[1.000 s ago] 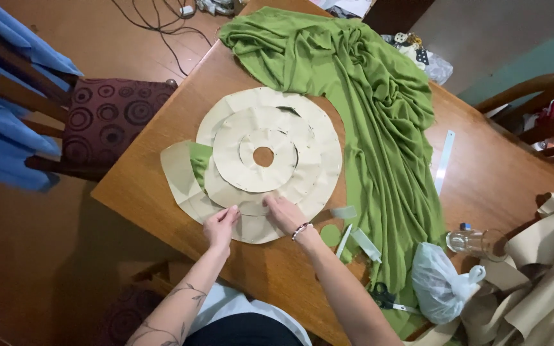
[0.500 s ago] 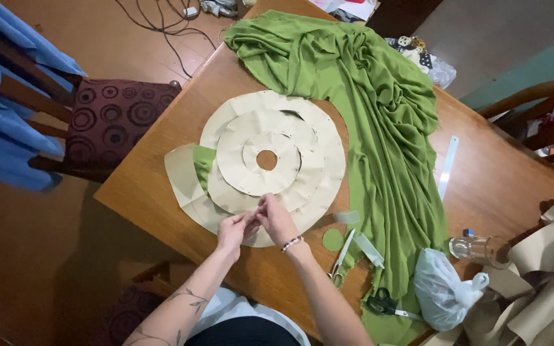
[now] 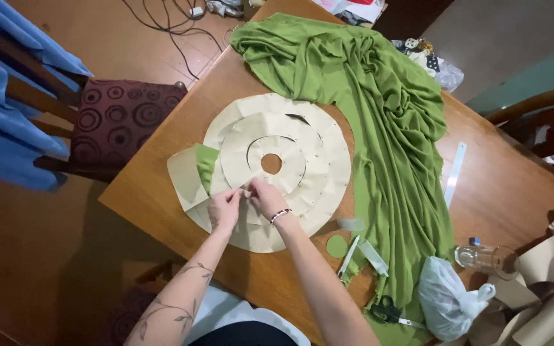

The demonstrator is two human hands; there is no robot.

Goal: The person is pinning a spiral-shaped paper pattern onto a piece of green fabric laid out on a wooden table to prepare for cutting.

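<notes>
Left hand (image 3: 226, 206): resting on the round paper pattern, fingers curled inward, fingertips pinched on the paper at the edge of an inner ring; tattooed forearm reaching up from the lower frame.
Right hand (image 3: 266, 194): just beside the left, nearly touching it, fingers bent and pinching the same spot of paper; beaded bracelet at the wrist.
Paper pattern (image 3: 302, 166): cream, cut as nested rings with a small round hole in the middle, lying flat on the near left part of the wooden table (image 3: 508, 192); a strip of green showing through at its left edge.
Green fabric (image 3: 386, 128): bunched at the far end of the table, running in long folds down the right of the pattern to the near edge, touching the pattern's right rim.
Small tools: scissors (image 3: 386, 313) on the fabric's near end; a clear ruler (image 3: 454, 173) to the right of the cloth; a small green disc (image 3: 336, 246) just below the pattern.
Right corner: white plastic bag (image 3: 447, 306), clear glass jar (image 3: 485, 257) on its side, brown paper sheets (image 3: 546, 288).
Left side: chair with maroon circle-print cushion (image 3: 120, 122), blue cloth (image 3: 8, 102) draped over its back.
</notes>
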